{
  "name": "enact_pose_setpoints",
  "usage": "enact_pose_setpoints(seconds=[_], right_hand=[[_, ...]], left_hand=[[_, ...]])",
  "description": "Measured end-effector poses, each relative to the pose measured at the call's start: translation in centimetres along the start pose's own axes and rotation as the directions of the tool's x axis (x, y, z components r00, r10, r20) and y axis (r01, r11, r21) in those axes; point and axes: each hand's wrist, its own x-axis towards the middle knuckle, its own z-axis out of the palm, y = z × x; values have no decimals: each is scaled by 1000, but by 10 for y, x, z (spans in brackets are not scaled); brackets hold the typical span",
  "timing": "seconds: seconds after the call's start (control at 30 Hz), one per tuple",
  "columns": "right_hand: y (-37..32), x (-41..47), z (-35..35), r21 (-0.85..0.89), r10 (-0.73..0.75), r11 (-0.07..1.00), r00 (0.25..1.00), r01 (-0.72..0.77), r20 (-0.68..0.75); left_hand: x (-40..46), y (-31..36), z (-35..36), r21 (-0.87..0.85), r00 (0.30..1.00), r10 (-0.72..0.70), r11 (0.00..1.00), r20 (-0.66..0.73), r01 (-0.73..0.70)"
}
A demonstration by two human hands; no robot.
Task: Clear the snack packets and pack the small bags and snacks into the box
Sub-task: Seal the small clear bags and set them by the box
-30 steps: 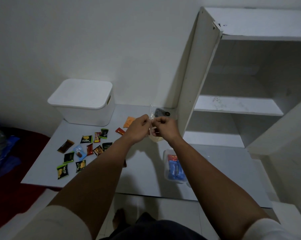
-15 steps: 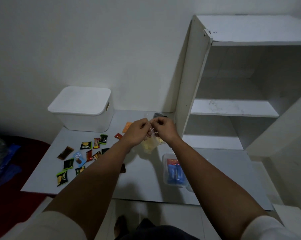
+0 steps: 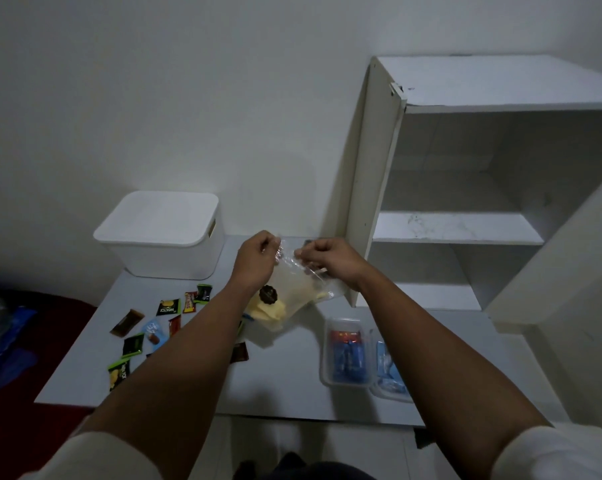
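Observation:
Both hands hold a small clear plastic bag (image 3: pixel 292 296) above the table, with pale yellow snacks and a dark round label inside. My left hand (image 3: pixel 256 259) pinches the bag's top edge on the left; my right hand (image 3: pixel 330 259) pinches it on the right. Several small snack packets (image 3: pixel 154 330) lie scattered on the left of the grey table (image 3: pixel 285 386). A white box (image 3: pixel 164 233) with its lid on stands at the back left. A clear tub (image 3: pixel 348 351) with blue and red packets sits under my right forearm.
A white open shelf unit (image 3: pixel 459 226) stands at the right, its side panel close to my right hand. A second clear container with blue items (image 3: pixel 389 379) lies beside the tub. A dark brown packet (image 3: pixel 239 352) lies under my left forearm. Red cloth and blue bags (image 3: pixel 5 337) lie left of the table.
The bag now hangs lower and spread wider between my hands, showing its yellow contents and dark label. My hands have moved slightly apart at its top edge. The camera tilted up.

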Motion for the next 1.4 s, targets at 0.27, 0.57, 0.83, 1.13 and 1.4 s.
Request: enact_pose_setpoints(seconds=[0.27, 0.57, 0.83, 1.13, 1.4], right_hand=[[3, 11, 10, -157, -44, 986, 999, 48, 28], [10, 21, 25, -22, -114, 993, 989, 112, -92], [10, 49, 31, 161, -36, 984, 975, 73, -220], [21, 98, 38, 177, 90, 982, 985, -64, -148], [27, 175, 63, 245, 244, 951, 941, -186, -235]], left_hand=[[0, 2, -8, -107, 984, -124, 985, 127, 138], [16, -18, -22, -216, 985, -166, 961, 42, 172], [55, -31, -35, -319, 971, -240, 918, 19, 233], [121, -47, -40, -481, 916, -358, 781, 179, 399], [165, -92, -44, -239, 935, -314, 907, 165, 347]])
